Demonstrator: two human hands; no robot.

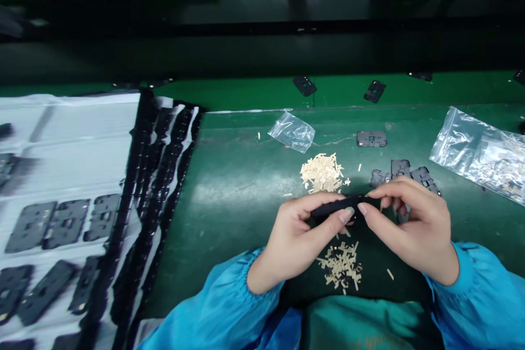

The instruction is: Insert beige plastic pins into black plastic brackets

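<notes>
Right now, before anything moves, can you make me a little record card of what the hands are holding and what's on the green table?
Left hand: holds one end of a long black part
Right hand: pinches the other end of it
Surface: green work mat
Near the hands: pile of pale strips, second pile of pale strips
Beside the right hand: dark grey frames
Also there: clear plastic bag, white sheet with dark frames
</notes>
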